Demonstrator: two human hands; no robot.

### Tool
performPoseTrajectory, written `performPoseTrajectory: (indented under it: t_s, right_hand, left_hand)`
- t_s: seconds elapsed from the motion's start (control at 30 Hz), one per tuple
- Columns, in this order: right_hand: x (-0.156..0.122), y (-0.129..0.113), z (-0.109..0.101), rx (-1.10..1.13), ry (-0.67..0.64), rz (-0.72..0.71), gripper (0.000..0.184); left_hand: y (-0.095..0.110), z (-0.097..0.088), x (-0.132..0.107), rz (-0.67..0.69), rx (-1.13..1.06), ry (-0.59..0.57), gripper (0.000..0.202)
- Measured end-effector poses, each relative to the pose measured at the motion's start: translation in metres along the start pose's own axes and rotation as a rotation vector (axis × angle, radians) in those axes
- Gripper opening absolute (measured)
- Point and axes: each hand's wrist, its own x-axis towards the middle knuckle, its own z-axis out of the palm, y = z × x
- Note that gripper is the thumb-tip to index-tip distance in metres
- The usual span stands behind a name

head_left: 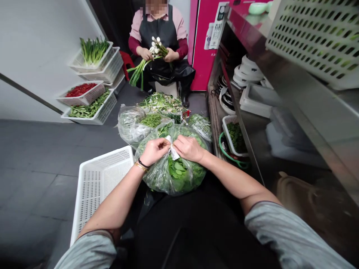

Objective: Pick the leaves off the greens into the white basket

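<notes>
A large clear plastic bag (157, 175) full of leafy greens (178, 169) sits before my knees. Its top is gathered at the middle, where a white strip or label (174, 152) shows. My left hand (154, 150) pinches the gathered part from the left, with thumb and forefinger together. From the right, my right hand (188, 148) grips the same spot with curled fingers. Both hands nearly meet there. Whether the gathered part is knotted or tied is too small to make out.
A white perforated basket (81, 198) stands at my left. Beyond the bag lie more bagged greens (131, 119) and loose trimmings (161, 101). A seated co-worker (158, 33) holds green onions (137, 73). Vegetable crates (99, 112) are stacked far left; a steel shelf (246, 123) runs along the right.
</notes>
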Motion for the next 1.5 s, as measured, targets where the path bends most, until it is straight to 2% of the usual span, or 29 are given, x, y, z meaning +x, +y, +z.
performPoseTrajectory:
  t_s: [0.1,0.17,0.3,0.4,0.47,0.53,0.6,0.67,0.73,0.83,1.0,1.17,1.3,1.5]
  right_hand:
    - [-0.002,0.0,0.001,-0.008,0.063,-0.015,0.036]
    - [-0.002,0.0,0.002,-0.011,0.09,-0.028,0.035]
    - [-0.003,0.0,0.005,-0.002,0.091,-0.055,0.034]
    - [-0.002,0.001,0.002,0.053,0.067,-0.068,0.033]
    - [0.0,0.001,-0.004,0.165,0.047,-0.023,0.03]
    - [0.003,-0.002,-0.014,0.289,0.039,0.118,0.029]
    - [0.008,-0.007,-0.023,0.351,-0.029,0.294,0.033]
    - [0.012,-0.013,-0.029,0.327,-0.194,0.41,0.04]
    - [0.015,-0.018,-0.028,0.278,-0.359,0.429,0.043]
    - [0.018,-0.02,-0.021,0.229,-0.433,0.38,0.034]
    - [0.012,-0.016,-0.009,0.262,-0.33,0.346,0.022]
    - [0.002,-0.012,-0.001,0.367,-0.141,0.297,0.018]
    - [-0.006,-0.008,0.004,0.409,-0.052,0.208,0.022]
    - [-0.013,-0.004,0.012,0.351,0.007,0.097,0.027]
  left_hand:
    - [0.002,0.001,0.002,-0.005,-0.021,-0.022,0.013]
    - [0.001,0.004,0.003,-0.009,0.002,0.008,0.011]
    - [-0.006,0.01,0.003,-0.034,0.029,0.098,0.011]
    - [-0.01,0.01,0.001,-0.036,0.025,0.108,0.013]
    - [-0.01,0.007,-0.002,0.026,0.077,0.13,0.012]
    - [-0.007,0.004,-0.005,0.108,0.167,0.166,0.012]
    - [-0.004,0.003,-0.008,0.168,0.252,0.191,0.011]
    - [-0.002,0.004,-0.009,0.194,0.293,0.206,0.012]
    - [-0.003,0.005,-0.009,0.202,0.294,0.22,0.012]
    - [-0.008,0.009,-0.01,0.19,0.267,0.221,0.012]
    - [-0.007,0.013,-0.012,0.13,0.299,0.195,0.011]
    - [0.005,0.014,-0.011,0.157,0.53,0.234,0.013]
    - [0.008,0.008,-0.006,0.181,0.434,0.099,0.017]
    - [0.004,-0.005,0.008,0.106,0.207,-0.093,0.017]
